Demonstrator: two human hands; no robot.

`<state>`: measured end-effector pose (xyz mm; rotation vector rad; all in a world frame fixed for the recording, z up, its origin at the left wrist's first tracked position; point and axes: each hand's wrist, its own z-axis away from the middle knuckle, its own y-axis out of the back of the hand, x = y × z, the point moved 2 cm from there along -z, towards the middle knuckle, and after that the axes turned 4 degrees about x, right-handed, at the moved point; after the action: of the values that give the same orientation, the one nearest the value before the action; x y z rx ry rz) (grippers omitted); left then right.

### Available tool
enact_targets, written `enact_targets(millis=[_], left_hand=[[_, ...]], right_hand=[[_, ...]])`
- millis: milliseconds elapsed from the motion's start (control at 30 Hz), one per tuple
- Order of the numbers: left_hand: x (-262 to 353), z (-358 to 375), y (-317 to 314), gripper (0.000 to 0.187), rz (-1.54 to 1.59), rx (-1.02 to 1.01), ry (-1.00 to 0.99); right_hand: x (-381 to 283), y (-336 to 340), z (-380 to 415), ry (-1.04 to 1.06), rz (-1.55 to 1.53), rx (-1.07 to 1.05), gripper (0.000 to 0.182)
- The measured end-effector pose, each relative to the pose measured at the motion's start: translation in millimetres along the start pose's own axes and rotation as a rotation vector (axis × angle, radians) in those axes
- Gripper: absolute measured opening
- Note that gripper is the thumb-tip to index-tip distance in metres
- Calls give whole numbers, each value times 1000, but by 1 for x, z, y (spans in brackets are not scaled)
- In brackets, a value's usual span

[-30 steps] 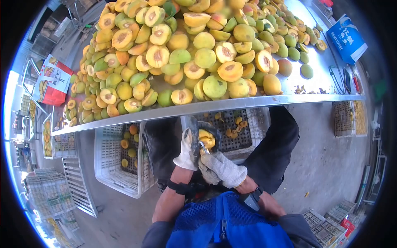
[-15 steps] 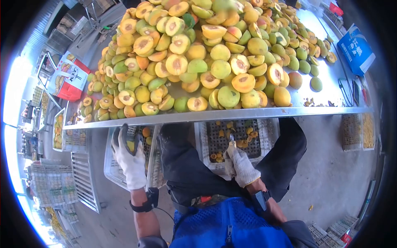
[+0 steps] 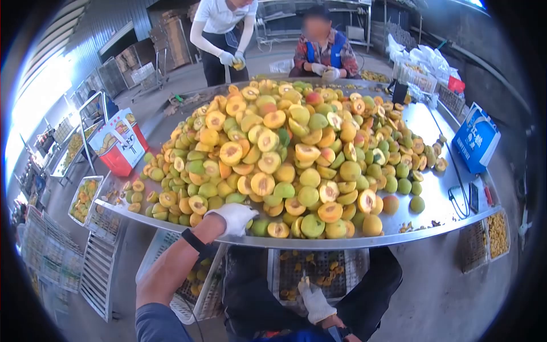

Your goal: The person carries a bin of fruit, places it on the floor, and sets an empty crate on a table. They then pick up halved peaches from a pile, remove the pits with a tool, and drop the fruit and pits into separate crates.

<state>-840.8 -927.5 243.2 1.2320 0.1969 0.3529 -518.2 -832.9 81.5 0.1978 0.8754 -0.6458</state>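
Note:
A large heap of halved yellow-green peaches (image 3: pixel 262 157) covers the metal table (image 3: pixel 336 244). My left hand (image 3: pixel 233 219), in a white glove, is at the heap's near edge, its fingers stretched out toward the peaches just inside the table rim; the fingertips are partly hidden. My right hand (image 3: pixel 317 303), also gloved, is low between my knees, closed around a small metal-tipped tool (image 3: pixel 305 279) that points away from me. Beneath it is a crate (image 3: pixel 274 273) holding cut fruit bits. Left of my legs, another white crate (image 3: pixel 213 285) holds peaches.
Across the table, one person (image 3: pixel 222 34) stands and another (image 3: pixel 325 54) sits, both with gloved hands. A red-and-white bag (image 3: pixel 119 142) stands at the left and a blue bag (image 3: pixel 477 138) at the right. A crate of yellow pieces (image 3: pixel 473 242) is at right.
My left hand has gone from above the left crate up to the peach heap. The camera view has tilted up, bringing two people into sight. My right hand stays low with the tool.

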Motion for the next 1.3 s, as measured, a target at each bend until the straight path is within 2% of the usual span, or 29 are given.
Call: enact_targets(millis=[67, 167, 200, 233, 300, 367, 433, 467, 500, 533, 567, 600, 633, 700, 767, 867, 967, 1067, 1167, 1300], left_hand=[[1, 3, -2, 62, 1, 78, -66], [21, 32, 18, 62, 290, 426, 107], [35, 46, 29, 55, 390, 532, 175], [40, 49, 19, 50, 724, 647, 144], [55, 61, -18, 41, 1407, 857, 71], [99, 76, -40, 32, 1613, 907, 177], [137, 67, -80, 32, 1898, 948, 358], [153, 56, -108, 31, 1948, 1023, 349], [161, 47, -132, 30, 1999, 1097, 346], [164, 46, -138, 34, 2125, 965, 204], [159, 46, -137, 39, 1950, 809, 131], [156, 44, -140, 40, 1886, 736, 88], [162, 47, -127, 36, 2008, 721, 144], [168, 53, -116, 42, 2162, 627, 324], [165, 54, -126, 48, 1876, 752, 288], [164, 50, -125, 45, 2238, 704, 300], [162, 46, -137, 41, 2329, 685, 252], [160, 39, -157, 38, 2067, 782, 178], [162, 37, -161, 38, 2155, 775, 275], [177, 36, -147, 36, 2239, 876, 444]], right_hand=[[4, 2, -2, 32, 27, -9, 30], [4, 7, -1, 84, 21, -25, 30], [-12, 4, 13, 96, -18, -36, 30], [-23, 0, 21, 105, -55, -46, 30], [-32, -6, 17, 269, 22, -76, 29], [-54, -17, 23, 472, 155, -63, 29], [-98, -31, 47, 708, 349, -1, 28], [-112, -36, 56, 615, 426, -43, 32], [-117, -39, 56, 666, 367, -21, 32], [-114, -42, 52, 707, 309, 2, 32], [-107, -41, 49, 725, 253, 27, 33], [-101, -38, 47, 735, 307, 38, 33], [-100, -34, 42, 747, 365, 47, 34], [-94, -31, 37, 729, 451, 67, 35], [-100, -32, 55, 676, 547, 75, 34], [-103, -30, 65, 777, 673, -56, 30], [-100, -33, 64, 735, 706, -45, 25], [-103, -33, 61, 708, 749, -41, 25], [-94, -36, 54, 648, 722, -2, 25], [-85, -38, 45, 617, 704, 30, 25]])
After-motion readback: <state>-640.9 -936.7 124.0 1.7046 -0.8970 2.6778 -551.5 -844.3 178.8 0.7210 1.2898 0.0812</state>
